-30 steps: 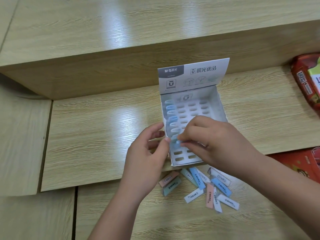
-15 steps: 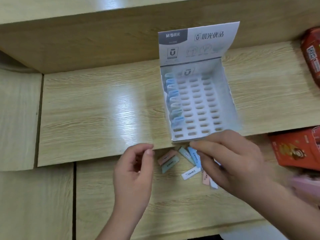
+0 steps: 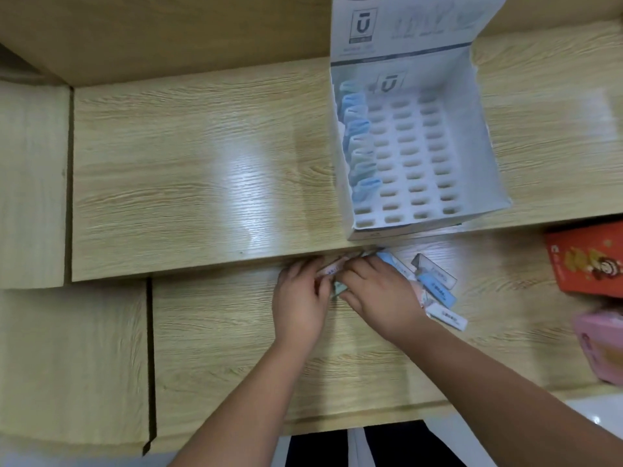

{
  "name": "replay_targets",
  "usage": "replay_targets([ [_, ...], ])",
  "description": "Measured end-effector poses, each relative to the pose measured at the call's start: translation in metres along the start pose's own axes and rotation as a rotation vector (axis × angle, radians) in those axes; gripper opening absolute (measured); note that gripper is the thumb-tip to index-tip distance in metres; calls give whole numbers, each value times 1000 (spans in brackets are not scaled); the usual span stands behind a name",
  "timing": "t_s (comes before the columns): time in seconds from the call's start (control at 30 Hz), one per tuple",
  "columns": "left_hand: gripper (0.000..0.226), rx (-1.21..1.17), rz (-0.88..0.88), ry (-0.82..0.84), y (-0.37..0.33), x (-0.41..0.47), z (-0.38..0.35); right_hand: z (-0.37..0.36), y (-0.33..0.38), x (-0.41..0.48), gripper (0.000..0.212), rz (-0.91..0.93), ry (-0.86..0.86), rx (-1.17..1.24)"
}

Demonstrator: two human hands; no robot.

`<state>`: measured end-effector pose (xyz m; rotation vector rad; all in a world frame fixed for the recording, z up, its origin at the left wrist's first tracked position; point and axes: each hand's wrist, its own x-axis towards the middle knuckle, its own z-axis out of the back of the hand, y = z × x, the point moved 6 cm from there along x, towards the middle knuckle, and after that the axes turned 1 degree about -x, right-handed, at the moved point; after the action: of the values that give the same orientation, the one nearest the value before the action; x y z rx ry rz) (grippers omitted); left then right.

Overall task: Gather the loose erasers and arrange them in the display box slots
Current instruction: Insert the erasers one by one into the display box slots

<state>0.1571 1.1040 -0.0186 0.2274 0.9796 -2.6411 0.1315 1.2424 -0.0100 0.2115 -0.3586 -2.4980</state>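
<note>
Left hand [image 3: 300, 298] and right hand [image 3: 377, 291] lie knuckles-up on the lower wooden step [image 3: 209, 332], meeting over the near end of the loose erasers [image 3: 438, 293]. Their fingers bend onto a pink eraser [image 3: 332, 268] and a green eraser [image 3: 338, 288], but blur and the hands' own backs hide whether either is gripped. The display box [image 3: 478, 129] stands on the upper step [image 3: 202, 163], its lid cut off at the top; slotted erasers [image 3: 362, 153] fill most of its left column, and a red carton [image 3: 586, 261] is cropped at right.
</note>
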Motion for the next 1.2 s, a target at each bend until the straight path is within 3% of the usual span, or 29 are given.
replay_targets([
  [0.1, 32, 80, 1, -3, -4, 5, -3, 1, -4, 2, 33, 2, 39, -62],
  [0.27, 15, 41, 45, 55, -7, 4, -1, 8, -7, 1, 25, -82, 187, -116],
  [0.4, 16, -83, 78, 76, -1, -2, 15, 23, -11, -8, 14, -173, 301, 154],
  [0.53, 4, -204, -39, 39, -21, -18, 56, 77, -5, -20, 42, -200, 218, 389],
  [0.63, 16, -279, -113, -59, -49, -22, 103, 136, 4, -21, 49, -160, 121, 487],
  [0.8, 15, -576, -175, -226, -105, -8, 172, 227, 12, 0, 40, -129, -162, 717],
  [0.93, 12, -674, -219, -159, -144, 11, 177, 258, 6, 31, 26, -72, -332, 720],
  [1.07, 20, -741, -206, -132, -155, 21, 174, 247, -4, 51, 32, -85, -314, 654],
  [1.2, 23, -732, -160, -196, -147, 19, 173, 226, -9, 53, 23, -92, -231, 597],
])
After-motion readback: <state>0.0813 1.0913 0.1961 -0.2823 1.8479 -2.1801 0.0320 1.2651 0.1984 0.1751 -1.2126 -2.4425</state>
